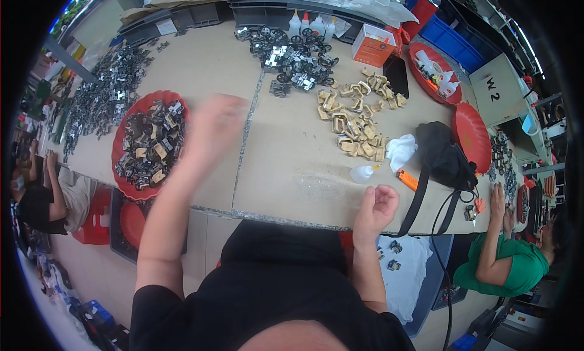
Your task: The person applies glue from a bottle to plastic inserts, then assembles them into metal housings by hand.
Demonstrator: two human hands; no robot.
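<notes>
My left hand [222, 125] is smeared by motion above the table, just right of a scalloped red tray [115, 153]. The tray holds many small black, silver and tan parts [152, 135]. Whether that hand holds anything cannot be made out. Near the table's front edge is my right hand [378, 210], its fingers loosely curled, the thumb apart and nothing visible between them. Just beyond it lies a small white squeeze bottle [361, 174] with a yellow tip. A loose heap of tan bracket-shaped pieces [359, 129] spreads farther back.
Black-and-silver wheeled assemblies [295, 62] are piled at the back, near upright squeeze bottles [305, 25] and an orange-and-white box [373, 45]. A black bag [437, 153], orange-handled tool [407, 180] and red trays [471, 138] stand right. Silver parts [106, 92] cover the far left. Other people sit at both sides.
</notes>
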